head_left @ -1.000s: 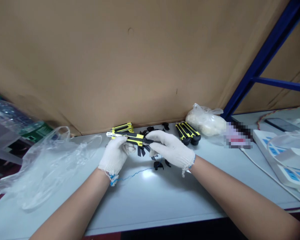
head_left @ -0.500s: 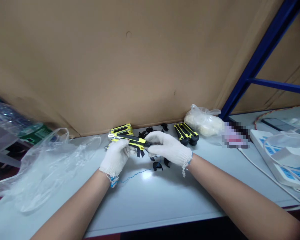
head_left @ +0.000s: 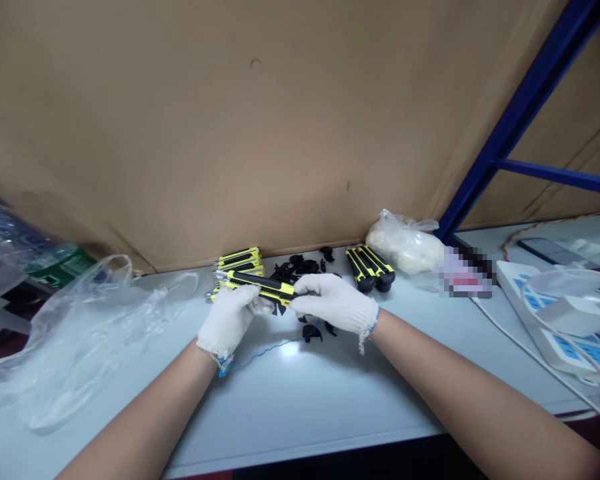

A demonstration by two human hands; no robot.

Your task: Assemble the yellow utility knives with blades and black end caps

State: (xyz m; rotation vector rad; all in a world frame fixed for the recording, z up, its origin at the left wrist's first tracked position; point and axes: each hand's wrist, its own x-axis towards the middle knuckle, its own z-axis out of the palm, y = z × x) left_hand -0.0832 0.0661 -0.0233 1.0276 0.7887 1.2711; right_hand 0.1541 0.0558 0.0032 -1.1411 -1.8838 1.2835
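A yellow-and-black utility knife (head_left: pixel 267 285) lies slantwise between my hands above the table. My left hand (head_left: pixel 230 317), in a white knit glove, is closed round its left part. The gloved fingers of my right hand (head_left: pixel 333 303) are closed at its right end; whether they also hold a small black part is hidden. Behind my left hand is a stack of similar utility knives (head_left: pixel 240 257). Loose black plastic pieces (head_left: pixel 300 265) lie behind my right hand, and another black piece (head_left: pixel 311 333) sits in front of it. Two or three utility knives with black rounded ends (head_left: pixel 370 267) lie farther right.
A clear plastic bag (head_left: pixel 90 347) spreads over the table's left side. A filled plastic bag (head_left: pixel 405 243) stands at the back right, near a white power strip (head_left: pixel 555 320) with cables and a phone (head_left: pixel 550 252). A brown board (head_left: pixel 280 133) rises behind the table (head_left: pixel 300 413).
The utility knife has turned in my hands, so a different side of it shows. My right hand has closed in on its right end. The view has shifted slightly.
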